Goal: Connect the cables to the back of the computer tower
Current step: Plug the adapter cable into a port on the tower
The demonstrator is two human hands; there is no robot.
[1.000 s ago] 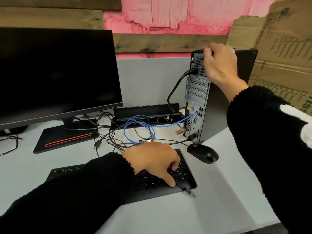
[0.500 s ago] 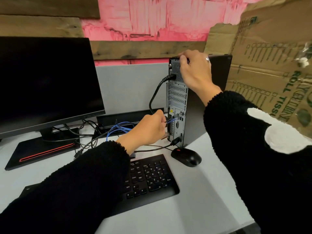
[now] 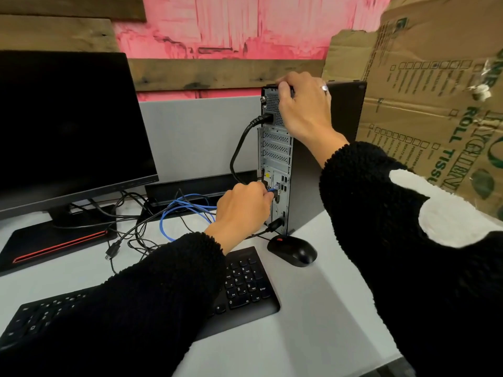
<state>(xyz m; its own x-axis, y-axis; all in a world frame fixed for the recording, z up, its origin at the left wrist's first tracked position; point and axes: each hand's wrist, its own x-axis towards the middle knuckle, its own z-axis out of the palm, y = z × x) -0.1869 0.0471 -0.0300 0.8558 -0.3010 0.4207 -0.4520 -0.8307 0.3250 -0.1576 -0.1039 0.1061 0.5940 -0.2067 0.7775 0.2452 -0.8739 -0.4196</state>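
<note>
One hand steadies the tower, the other plugs in.
Right hand (image 3: 302, 110) grips the computer tower (image 3: 321, 164) top so it can't slide; left hand (image 3: 242, 208) pinches a plug, hidden under its fingers, at the rear ports beside the blue cable (image 3: 185, 205).

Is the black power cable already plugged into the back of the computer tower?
Yes, the black power cable sits in the socket near the top of the computer tower rear panel.

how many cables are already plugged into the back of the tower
2 plainly seated: the black power cable near the top of the tower and a black cable at the bottom. The left hand holds the blue cable at a port, possibly hiding others.
</note>
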